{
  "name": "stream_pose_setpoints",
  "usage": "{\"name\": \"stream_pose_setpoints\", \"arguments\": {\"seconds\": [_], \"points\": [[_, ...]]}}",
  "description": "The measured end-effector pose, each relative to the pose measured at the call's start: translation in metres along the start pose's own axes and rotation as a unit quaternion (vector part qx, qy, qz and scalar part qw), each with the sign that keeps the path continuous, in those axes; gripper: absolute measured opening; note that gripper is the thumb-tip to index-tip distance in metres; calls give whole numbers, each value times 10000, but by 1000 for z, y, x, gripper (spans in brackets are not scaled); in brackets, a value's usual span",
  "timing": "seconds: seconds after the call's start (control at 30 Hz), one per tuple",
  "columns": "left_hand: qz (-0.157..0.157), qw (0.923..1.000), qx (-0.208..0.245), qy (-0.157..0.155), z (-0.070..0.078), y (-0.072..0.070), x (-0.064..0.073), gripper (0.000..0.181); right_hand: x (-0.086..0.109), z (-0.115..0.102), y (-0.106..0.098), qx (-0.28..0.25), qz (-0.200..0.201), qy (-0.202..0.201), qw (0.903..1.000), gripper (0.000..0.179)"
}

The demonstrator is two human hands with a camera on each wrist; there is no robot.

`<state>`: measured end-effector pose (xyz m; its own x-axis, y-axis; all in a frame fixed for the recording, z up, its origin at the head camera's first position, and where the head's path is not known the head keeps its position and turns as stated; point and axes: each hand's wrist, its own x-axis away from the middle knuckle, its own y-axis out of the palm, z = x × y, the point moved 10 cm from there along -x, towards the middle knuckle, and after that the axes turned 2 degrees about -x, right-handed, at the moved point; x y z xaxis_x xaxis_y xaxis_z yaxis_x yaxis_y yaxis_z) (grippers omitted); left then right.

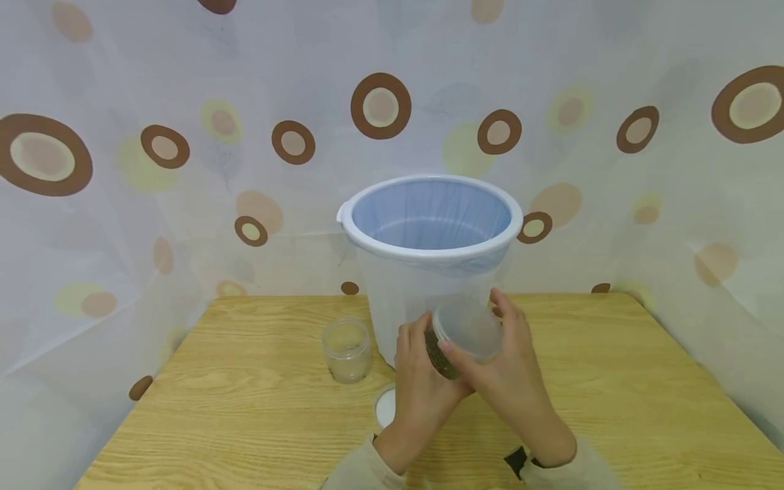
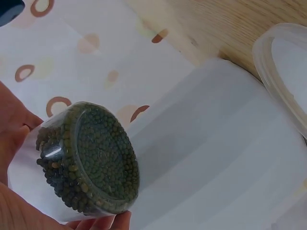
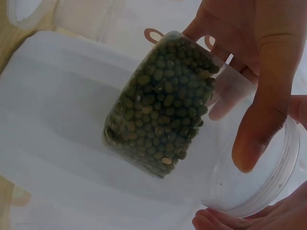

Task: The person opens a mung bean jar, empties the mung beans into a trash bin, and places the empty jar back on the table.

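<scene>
Both hands are at a clear jar of green mung beans, held tilted in front of a bin. My left hand grips the jar's body, its thumb lying across the clear side in the right wrist view. With thumb and fingers spread around the rim, my right hand holds the jar's translucent lid. The beans are gathered toward the jar's base, which faces the camera in the left wrist view.
The tall white bin with a bluish liner stands behind the hands on the wooden table. A clear jar stands left of it. Nearer, a round white lid lies partly behind the left hand. Patterned sheeting surrounds the table.
</scene>
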<state>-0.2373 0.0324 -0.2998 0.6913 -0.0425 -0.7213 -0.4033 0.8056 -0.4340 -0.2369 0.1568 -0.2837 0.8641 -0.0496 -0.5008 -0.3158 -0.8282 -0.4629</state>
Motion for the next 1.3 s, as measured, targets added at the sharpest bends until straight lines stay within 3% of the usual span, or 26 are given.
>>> {"name": "stream_pose_setpoints", "arguments": {"seconds": [0.27,0.7,1.07,1.3], "points": [[103,9994,-227,259,7,-3,3,83,2,1,7,43,96,71,9999,97],[235,9989,-258,305,6,-7,6,79,5,-2,11,-5,228,-60,9997,97],[221,9995,-127,170,4,-8,9,76,8,-8,10,-111,457,-497,9977,94],[417,9985,-198,305,6,-12,9,77,11,-13,9,-181,645,-940,9933,90]]}}
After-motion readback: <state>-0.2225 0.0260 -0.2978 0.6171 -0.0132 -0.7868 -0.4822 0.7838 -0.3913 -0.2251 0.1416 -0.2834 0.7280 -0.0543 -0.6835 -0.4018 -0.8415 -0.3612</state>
